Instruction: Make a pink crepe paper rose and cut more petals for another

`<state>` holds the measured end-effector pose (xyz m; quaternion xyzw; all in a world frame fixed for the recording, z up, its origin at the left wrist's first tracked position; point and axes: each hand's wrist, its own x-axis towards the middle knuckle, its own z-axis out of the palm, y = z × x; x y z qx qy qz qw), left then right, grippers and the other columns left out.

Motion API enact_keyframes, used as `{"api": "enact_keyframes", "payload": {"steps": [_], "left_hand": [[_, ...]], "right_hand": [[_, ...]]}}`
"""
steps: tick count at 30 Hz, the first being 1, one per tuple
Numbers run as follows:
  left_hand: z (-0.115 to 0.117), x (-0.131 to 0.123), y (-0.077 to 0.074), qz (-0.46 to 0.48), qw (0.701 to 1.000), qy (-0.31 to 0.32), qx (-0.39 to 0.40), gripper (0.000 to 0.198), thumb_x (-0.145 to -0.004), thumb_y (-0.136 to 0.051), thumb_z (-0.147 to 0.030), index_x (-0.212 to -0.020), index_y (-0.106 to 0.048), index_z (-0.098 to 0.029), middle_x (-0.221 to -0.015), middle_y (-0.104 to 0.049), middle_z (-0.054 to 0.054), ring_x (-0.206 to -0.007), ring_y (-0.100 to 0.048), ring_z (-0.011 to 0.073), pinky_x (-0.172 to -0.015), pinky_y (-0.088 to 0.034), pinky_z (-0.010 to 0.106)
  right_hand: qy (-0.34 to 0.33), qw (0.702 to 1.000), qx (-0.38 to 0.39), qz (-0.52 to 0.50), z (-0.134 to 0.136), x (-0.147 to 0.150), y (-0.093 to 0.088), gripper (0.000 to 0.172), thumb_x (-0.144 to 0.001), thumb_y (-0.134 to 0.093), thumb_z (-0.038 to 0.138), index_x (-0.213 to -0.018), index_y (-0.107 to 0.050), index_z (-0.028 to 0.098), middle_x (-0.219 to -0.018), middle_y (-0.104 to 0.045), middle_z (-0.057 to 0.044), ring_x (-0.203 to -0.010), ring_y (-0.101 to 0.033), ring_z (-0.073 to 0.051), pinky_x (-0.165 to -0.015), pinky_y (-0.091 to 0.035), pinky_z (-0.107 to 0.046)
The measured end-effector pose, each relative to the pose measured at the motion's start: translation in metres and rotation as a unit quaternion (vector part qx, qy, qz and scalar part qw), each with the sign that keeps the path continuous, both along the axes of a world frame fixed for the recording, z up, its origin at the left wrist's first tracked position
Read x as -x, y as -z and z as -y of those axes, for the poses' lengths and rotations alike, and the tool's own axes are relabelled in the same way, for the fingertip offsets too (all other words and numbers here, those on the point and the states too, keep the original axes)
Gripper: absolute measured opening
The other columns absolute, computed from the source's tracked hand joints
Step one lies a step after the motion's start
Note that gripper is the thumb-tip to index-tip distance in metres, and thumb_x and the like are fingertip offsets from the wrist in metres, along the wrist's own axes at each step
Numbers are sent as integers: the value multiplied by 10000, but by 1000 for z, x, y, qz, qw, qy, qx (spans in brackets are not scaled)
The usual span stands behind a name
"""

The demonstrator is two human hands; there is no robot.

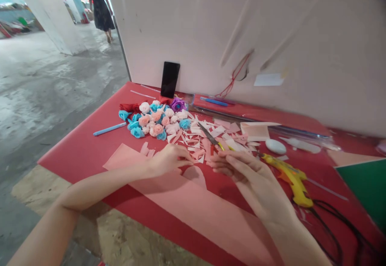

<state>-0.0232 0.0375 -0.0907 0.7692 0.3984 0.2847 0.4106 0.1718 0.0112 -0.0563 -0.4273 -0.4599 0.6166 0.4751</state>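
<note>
My left hand (169, 159) is closed in a pinch at the upper edge of a small, rounded pink paper piece (195, 174). My right hand (250, 173) hovers to the right of it, fingers close together and thumb against them; what lies between them, if anything, is hidden. Just beyond its fingertips, scissors (208, 133) with yellow handles point away over a heap of pink and white paper scraps (193, 139). Beneath both hands a long pink paper strip (193, 205) lies across the red table (81, 141).
Paper roses (157, 119) in blue, pink, white and purple cluster at the back left. A blue pen (109, 129) lies beside them, and a black phone (170, 79) leans on the wall. Right of my right hand are a yellow glue gun (289, 177), its cord and green sheet (364, 185). A person (101, 7) stands far off.
</note>
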Motion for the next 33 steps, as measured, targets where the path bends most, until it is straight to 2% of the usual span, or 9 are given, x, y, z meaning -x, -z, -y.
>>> {"api": "enact_keyframes", "payload": {"steps": [5,9,11,15,18,23,28,31,33], "left_hand": [[2,0,-6,-5,999,-45,-4,126,-723,-649,-200,-629,-619,-122,-606,-632,1,-487,-510,61,-517,-429,181],[3,0,-3,29,997,-32,-58,174,-808,-551,-244,-722,-650,-129,-692,-666,35,-572,-562,88,-575,-462,202],[3,0,-1,32,995,-39,-82,172,-801,-562,-263,-723,-649,-137,-683,-660,34,-615,-576,101,-601,-467,210],[-3,4,3,-19,994,-70,-82,244,-776,-593,-299,-594,-584,-137,-577,-591,-9,-531,-516,78,-539,-433,193],[-11,8,12,-81,989,-93,-83,340,-803,-542,-361,-543,-546,-141,-503,-524,-27,-477,-462,77,-505,-411,207],[-19,10,24,-79,989,-92,-80,247,-790,-556,-359,-650,-623,-167,-653,-631,11,-594,-552,116,-617,-467,256],[-21,10,28,-86,987,-99,-92,164,-781,-571,-299,-730,-638,-158,-683,-653,15,-588,-571,112,-599,-482,241],[-25,10,31,-84,983,-109,-124,184,-752,-607,-249,-914,-627,-164,-913,-665,61,-792,-606,153,-727,-496,285],[-27,9,28,-78,982,-100,-138,173,-767,-593,-258,-908,-632,-165,-916,-663,64,-838,-601,160,-767,-488,293]], "right_hand": [[-11,997,13,-80,2,-2,-4,128,-764,-590,217,-814,-707,230,-852,-711,-26,-798,-668,-152,-759,-553,-257],[-17,995,21,-94,3,-2,-5,149,-772,-566,207,-824,-704,217,-884,-707,-40,-841,-663,-168,-778,-550,-275],[-18,995,24,-97,3,-1,-5,155,-770,-563,198,-838,-701,212,-898,-705,-43,-864,-657,-170,-786,-547,-273],[-11,995,20,-99,4,-2,-6,159,-766,-560,181,-845,-694,211,-896,-704,-35,-885,-650,-160,-794,-540,-258],[-17,995,12,-99,4,-4,-7,170,-779,-543,177,-852,-691,218,-893,-703,-24,-886,-648,-148,-793,-538,-248],[-22,996,-6,-84,4,-4,-9,196,-790,-515,166,-858,-683,241,-894,-700,-7,-878,-647,-144,-787,-543,-270],[-17,998,-26,-57,3,-4,-10,189,-795,-504,188,-841,-672,260,-873,-698,5,-853,-652,-154,-779,-547,-315],[-12,998,-27,-58,3,-4,-9,179,-795,-509,187,-837,-667,259,-869,-694,4,-836,-652,-150,-778,-541,-313],[-7,998,-22,-59,4,-5,-8,168,-795,-515,192,-839,-664,256,-876,-689,2,-835,-647,-145,-772,-536,-304]]}}
